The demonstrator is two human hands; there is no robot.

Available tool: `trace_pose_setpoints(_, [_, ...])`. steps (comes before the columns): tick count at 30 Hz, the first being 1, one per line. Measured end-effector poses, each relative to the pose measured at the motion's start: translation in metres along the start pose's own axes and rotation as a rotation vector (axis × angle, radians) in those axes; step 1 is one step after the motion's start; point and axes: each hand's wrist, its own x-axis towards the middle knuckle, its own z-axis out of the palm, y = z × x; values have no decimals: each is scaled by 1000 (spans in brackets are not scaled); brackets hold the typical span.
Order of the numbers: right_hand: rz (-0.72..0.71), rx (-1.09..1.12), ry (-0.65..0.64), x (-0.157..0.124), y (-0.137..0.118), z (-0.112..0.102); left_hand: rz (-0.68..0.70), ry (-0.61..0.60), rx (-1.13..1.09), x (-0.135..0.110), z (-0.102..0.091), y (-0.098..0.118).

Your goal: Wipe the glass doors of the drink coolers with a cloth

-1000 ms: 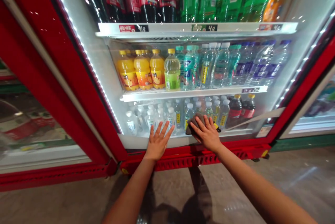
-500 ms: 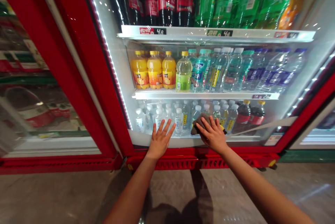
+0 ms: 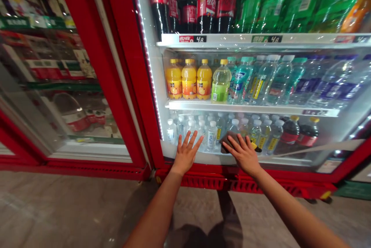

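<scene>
- Fingers (image 3: 192,140) are lying spread: left hand (image 3: 185,156) flat on the glass door (image 3: 290,159), right hand (image 3: 245,156) at three o'clock pressing, probably, a cloth (image 3: 227,139).
- I'm risking the cloth slipping down if pressure is easing.

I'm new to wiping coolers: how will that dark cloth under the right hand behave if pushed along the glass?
Probably floppy: the cloth bunches under the right hand. Likely light, since a flat hand alone pins it to the upright glass door. It may slide easily there.
</scene>
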Motion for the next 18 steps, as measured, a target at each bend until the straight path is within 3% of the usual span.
trace_pose_setpoints(3, [77,-11,66,31,-25,4,-41,-5,13,-6,-1,-6])
trace_pose_setpoints(6, [-14,19,73,46,-54,12,-71,-31,35,-14,1,-8])
trace_pose_setpoints(9, [-206,60,3,33,-62,18,-85,-57,51,-21,2,-10])
trace_pose_setpoints(12, [-355,81,12,12,-48,19,-102,-74,59,-27,3,-16])
trace_pose_setpoints(15, [-298,66,97,14,-37,14,-129,-74,63,-33,3,-25])
trace_pose_setpoints(18, [-161,36,161,47,-55,11,-164,-50,58,-38,4,-32])
